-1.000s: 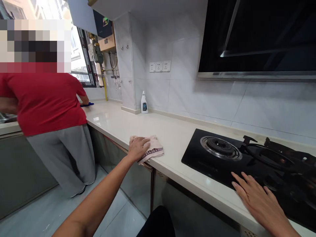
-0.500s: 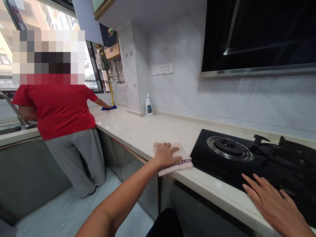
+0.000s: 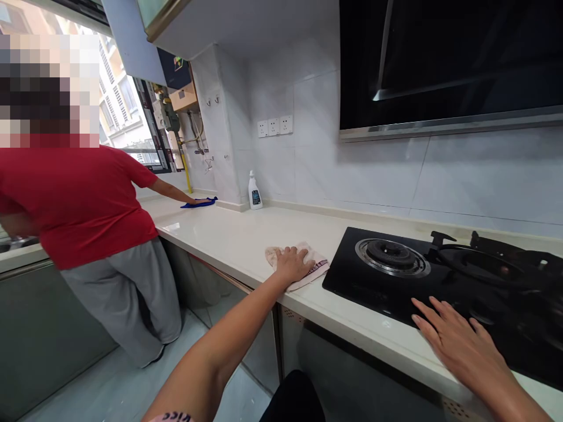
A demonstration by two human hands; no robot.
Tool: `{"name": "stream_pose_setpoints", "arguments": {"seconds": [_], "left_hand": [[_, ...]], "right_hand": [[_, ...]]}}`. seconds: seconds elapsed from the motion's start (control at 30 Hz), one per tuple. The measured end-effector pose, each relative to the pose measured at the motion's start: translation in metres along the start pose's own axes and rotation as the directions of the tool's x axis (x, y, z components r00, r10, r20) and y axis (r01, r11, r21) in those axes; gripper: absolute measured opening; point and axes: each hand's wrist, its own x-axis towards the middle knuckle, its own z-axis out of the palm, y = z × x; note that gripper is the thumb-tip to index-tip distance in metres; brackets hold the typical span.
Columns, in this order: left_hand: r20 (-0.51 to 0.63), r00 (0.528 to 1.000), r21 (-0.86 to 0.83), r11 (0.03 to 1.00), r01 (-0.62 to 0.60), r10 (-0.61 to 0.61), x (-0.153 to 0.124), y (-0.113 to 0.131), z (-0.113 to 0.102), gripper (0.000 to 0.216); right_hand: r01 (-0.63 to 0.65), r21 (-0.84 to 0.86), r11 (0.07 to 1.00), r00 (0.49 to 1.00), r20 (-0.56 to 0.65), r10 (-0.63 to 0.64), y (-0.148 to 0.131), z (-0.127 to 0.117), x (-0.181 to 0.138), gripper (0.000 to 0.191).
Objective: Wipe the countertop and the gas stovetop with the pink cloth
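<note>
My left hand (image 3: 294,265) presses down on a pale pink cloth (image 3: 314,271) with a dark patterned band, its fingers curled over the fabric. The cloth lies on the white countertop (image 3: 229,234), just left of the black gas stove (image 3: 373,290). Over the stove's front edge rests my right hand (image 3: 457,337), palm down, fingers spread, with nothing in it. What lies under the left palm is hidden.
A person in a red shirt (image 3: 83,199) stands at the left, one hand on a blue cloth (image 3: 200,203) by the wall. A white spray bottle (image 3: 254,192) stands against the backsplash. Above the stove hangs a black range hood (image 3: 448,64); a pan support (image 3: 484,258) sits on the right.
My left hand has slid the pink cloth back from the counter's front edge. The person's blue cloth has moved right, toward the wall corner. My view has shifted slightly; my right hand stays on the stove.
</note>
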Motion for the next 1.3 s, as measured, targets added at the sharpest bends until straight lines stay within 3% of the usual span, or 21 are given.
{"name": "stream_pose_setpoints", "arguments": {"seconds": [0.2,0.43,0.6,0.77,0.9,1.07,1.17,1.3], "left_hand": [[0.000,0.999,-0.072,0.996,-0.053,0.053,-0.015,0.028,0.000,0.067],[-0.006,0.996,-0.171,0.982,-0.086,0.086,-0.022,0.059,0.004,0.075],[0.024,0.979,-0.173,0.966,-0.193,0.200,-0.045,0.055,-0.005,0.071],[0.021,0.957,-0.165,0.945,-0.283,0.290,-0.062,0.030,-0.015,0.070],[0.109,0.963,-0.170,0.959,-0.225,0.245,-0.046,-0.001,-0.022,0.071],[0.175,0.977,-0.150,0.984,-0.098,0.124,-0.005,-0.031,-0.027,0.050],[0.193,0.976,-0.123,0.990,-0.072,0.095,0.013,-0.029,-0.025,0.045],[0.141,0.989,-0.053,0.998,-0.029,0.036,0.022,-0.007,-0.015,0.046]], "right_hand": [[0.021,-0.005,1.000,0.992,0.124,-0.021,0.010,-0.002,0.008,0.075],[-0.001,-0.073,0.997,1.000,0.014,0.002,-0.013,-0.021,0.004,0.084],[0.044,-0.077,0.996,0.998,0.046,-0.040,-0.010,-0.022,0.003,0.084],[0.016,-0.079,0.997,1.000,0.017,-0.014,-0.009,-0.022,0.002,0.083],[0.025,-0.047,0.999,0.999,0.039,-0.023,-0.005,-0.019,0.000,0.084],[0.018,-0.049,0.999,1.000,0.022,-0.017,-0.005,-0.019,0.000,0.085],[0.011,-0.048,0.999,1.000,0.022,-0.010,-0.010,-0.024,0.000,0.084],[0.006,-0.044,0.999,1.000,0.029,-0.005,-0.012,-0.029,0.002,0.083]]}}
